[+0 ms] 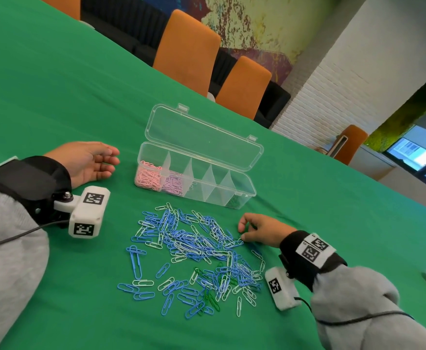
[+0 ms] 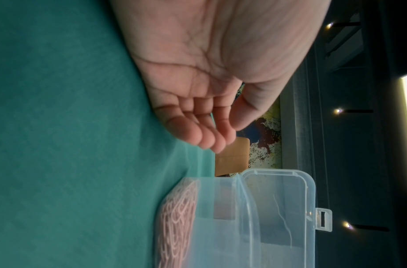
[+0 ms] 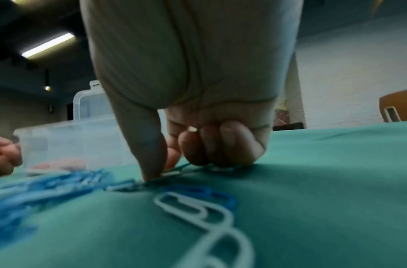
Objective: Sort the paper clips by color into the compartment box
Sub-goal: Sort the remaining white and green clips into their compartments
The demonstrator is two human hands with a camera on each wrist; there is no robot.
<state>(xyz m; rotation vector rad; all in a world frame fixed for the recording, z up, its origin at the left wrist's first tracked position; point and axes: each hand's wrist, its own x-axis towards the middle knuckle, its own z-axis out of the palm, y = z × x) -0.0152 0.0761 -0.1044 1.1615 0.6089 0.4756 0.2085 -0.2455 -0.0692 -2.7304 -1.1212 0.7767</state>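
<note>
Two hands rest on the green counter (image 1: 55, 84) near the clear compartment box (image 1: 244, 190), whose lid is open. Left of the box, the left hand (image 1: 88, 162) lies palm-up, fingers relaxed, holding nothing. In front of the box lies a heap of blue, white and green paper clips (image 1: 194, 251). At the heap's right edge, the right hand (image 1: 260, 229) pinches a green clip (image 3: 177, 167) against the cloth, other fingers curled. Pink clips (image 1: 147, 176) fill the box's leftmost compartment.
</note>
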